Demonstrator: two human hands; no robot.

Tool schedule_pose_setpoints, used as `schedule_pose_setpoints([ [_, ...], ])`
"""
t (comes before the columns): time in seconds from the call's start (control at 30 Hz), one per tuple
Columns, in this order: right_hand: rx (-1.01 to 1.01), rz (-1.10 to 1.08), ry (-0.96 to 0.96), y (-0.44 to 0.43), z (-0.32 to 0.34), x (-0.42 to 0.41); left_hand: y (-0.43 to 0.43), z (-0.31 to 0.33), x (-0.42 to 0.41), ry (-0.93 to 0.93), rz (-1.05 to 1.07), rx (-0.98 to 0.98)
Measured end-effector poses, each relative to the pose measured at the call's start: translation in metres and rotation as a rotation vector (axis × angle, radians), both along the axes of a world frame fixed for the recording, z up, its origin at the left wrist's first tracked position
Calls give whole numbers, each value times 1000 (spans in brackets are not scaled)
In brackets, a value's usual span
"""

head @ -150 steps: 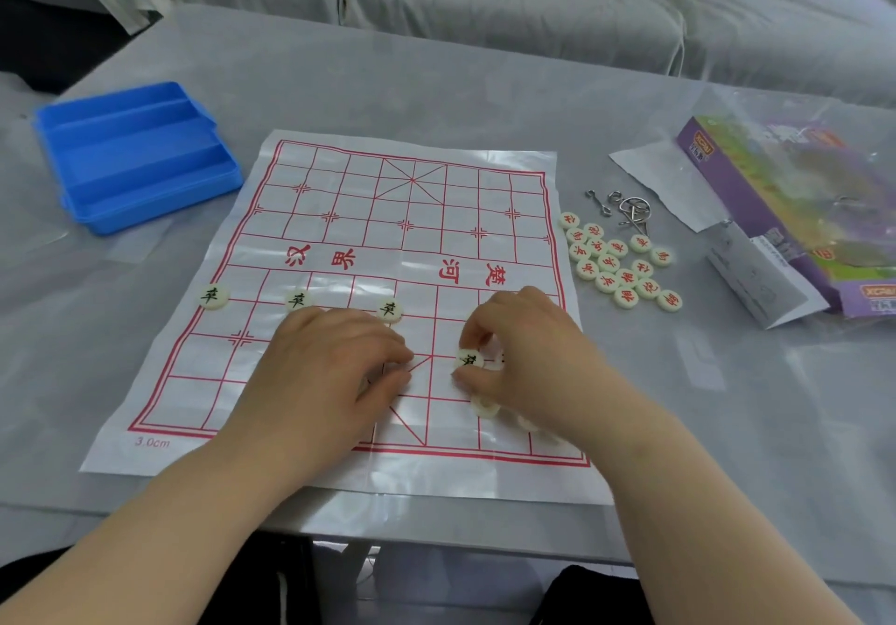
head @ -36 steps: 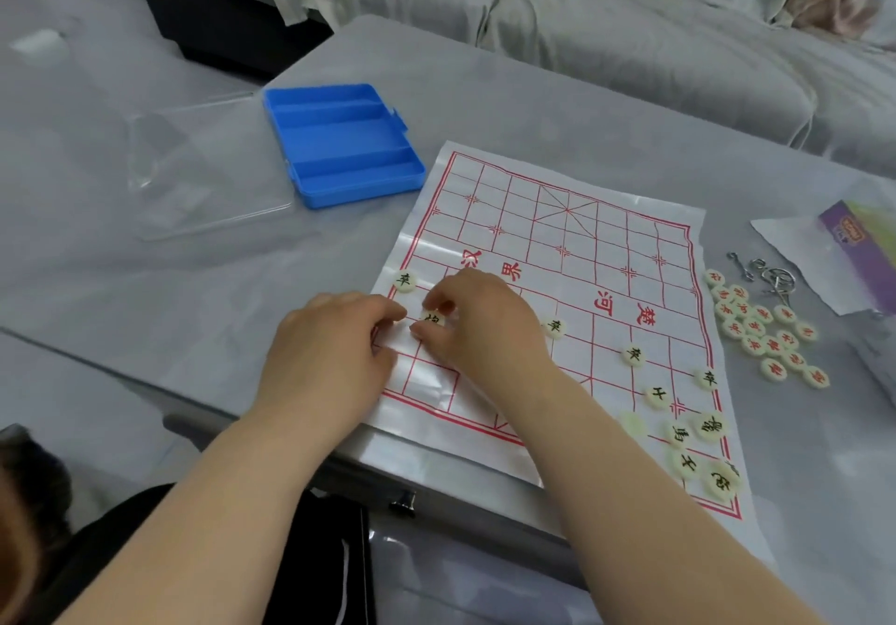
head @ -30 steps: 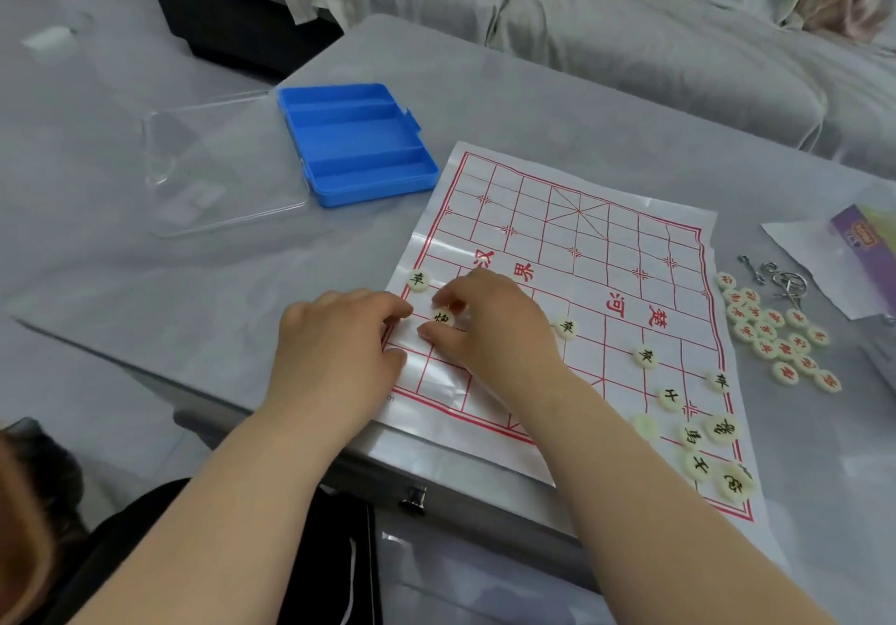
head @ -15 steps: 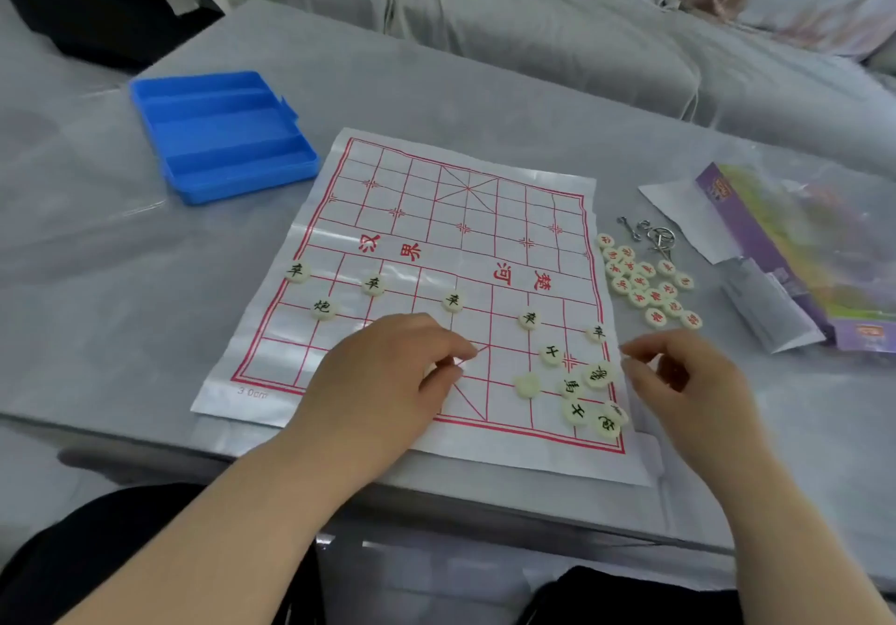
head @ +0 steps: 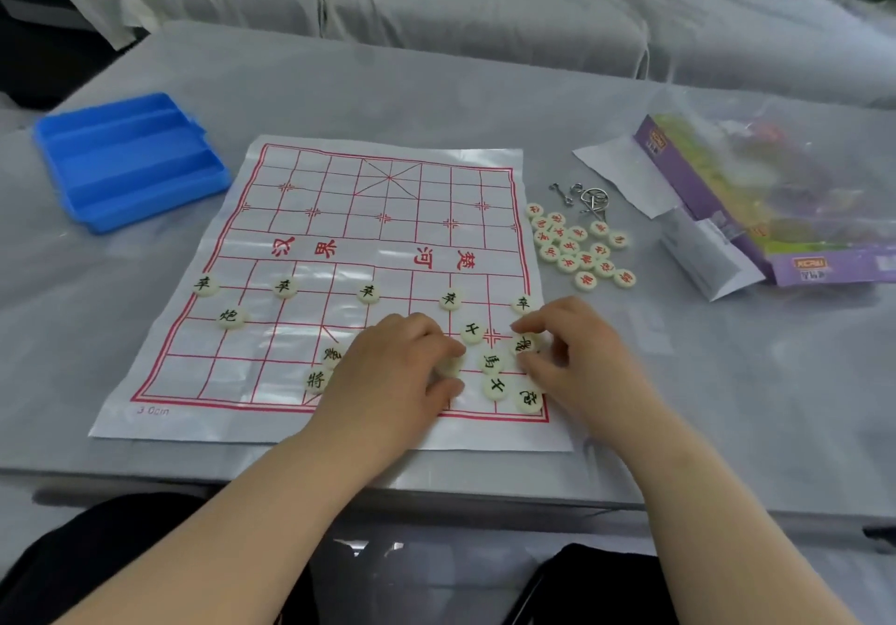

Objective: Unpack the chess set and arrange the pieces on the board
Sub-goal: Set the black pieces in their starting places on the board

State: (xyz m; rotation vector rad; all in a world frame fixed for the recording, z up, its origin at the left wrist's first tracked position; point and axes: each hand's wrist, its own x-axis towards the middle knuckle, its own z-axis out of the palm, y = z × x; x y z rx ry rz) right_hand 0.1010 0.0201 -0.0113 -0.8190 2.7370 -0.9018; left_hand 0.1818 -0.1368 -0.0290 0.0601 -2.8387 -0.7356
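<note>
Two hands: we see both low over the board's 5 o'clock corner, near each other but apart.
Left hand (head: 402, 372): fingers curled, thumb and forefinger pinching a blank-faced piece (head: 448, 366); we cannot tell if it is lifted.
Right hand (head: 577, 353): thumb and bent fingers pinch a black-lettered piece (head: 526, 345) by the 4 o'clock edge.
Board (head: 388, 236): paper sheet, flat on the grey table (head: 436, 86).
Row of five (head: 367, 292): black pieces across the near half.
Loose cluster (head: 492, 361): black pieces between the hands.
Red pieces (head: 577, 248): heaped off the board at 3 o'clock.
Blue tray (head: 131, 159): at 10 o'clock, apart from the board.
</note>
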Motion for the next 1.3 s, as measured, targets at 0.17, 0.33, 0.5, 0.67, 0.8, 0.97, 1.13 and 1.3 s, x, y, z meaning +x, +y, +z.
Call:
schedule_pose_setpoints([
  [0.17,-21,-62,8,12,1,-5,-4,5,-1,34,27,37],
  [0.33,2,-120,7,40,5,-12,-10,8,5,36,128,95],
  [0.5,94,-102,-25,50,3,-12,-7,8,1,5,112,46],
  [0.67,39,-104,61,41,3,-12,-6,9,-4,27,105,96],
  [0.8,84,22,96,23,0,-10,-8,14,-9,41,134,77],
  [0.97,153,12,133,14,-4,-11,3,16,-25,-49,79,-20],
  [1.13,125,-32,132,16,-5,-15,10,15,-37,-87,51,-67],
  [1.3,110,-75,55,26,-1,-19,9,13,-40,-104,22,-100],
])
